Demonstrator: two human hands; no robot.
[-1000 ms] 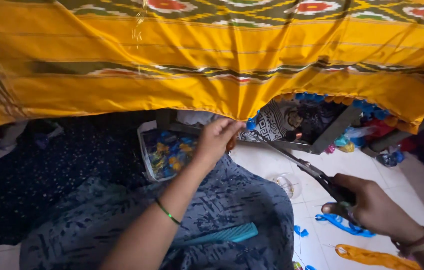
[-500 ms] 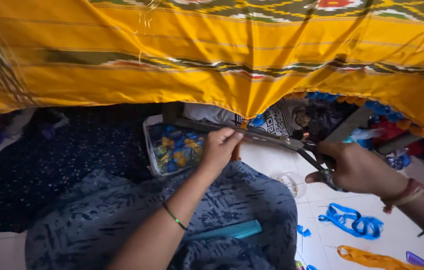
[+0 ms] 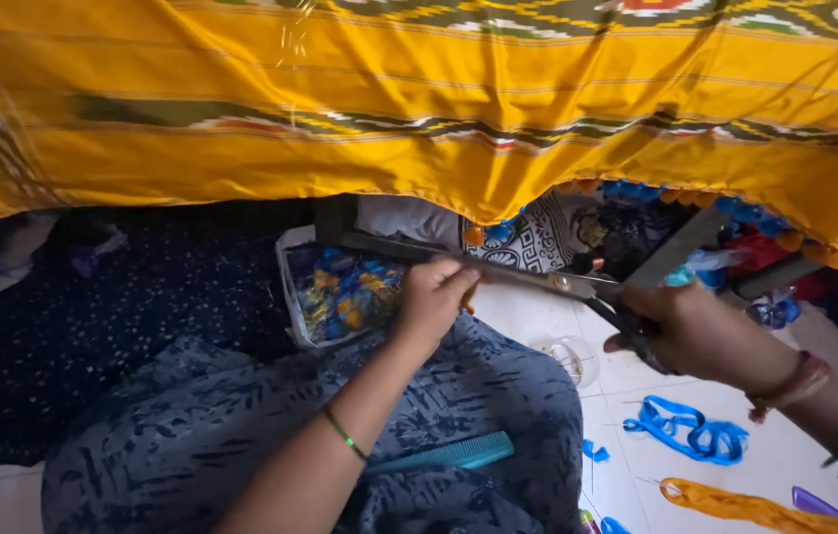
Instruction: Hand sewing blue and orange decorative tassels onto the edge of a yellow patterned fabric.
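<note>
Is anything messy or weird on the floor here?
A bit messy. A blue ribbon and an orange thread bundle lie loose on the white floor, and a teal comb rests on the person's lap. Nothing looks broken or spilled. The right hand holds scissors near the left hand.

White tiled floor (image 3: pixel 785 465) bears blue ribbon (image 3: pixel 686 435) and orange tassel (image 3: pixel 755 506).

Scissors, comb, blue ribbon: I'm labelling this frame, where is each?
scissors (image 3: pixel 577 287), head view, on the pivot.
comb (image 3: pixel 454 454), head view, on its teal spine.
blue ribbon (image 3: pixel 691 435), head view, on the looped middle.
</note>
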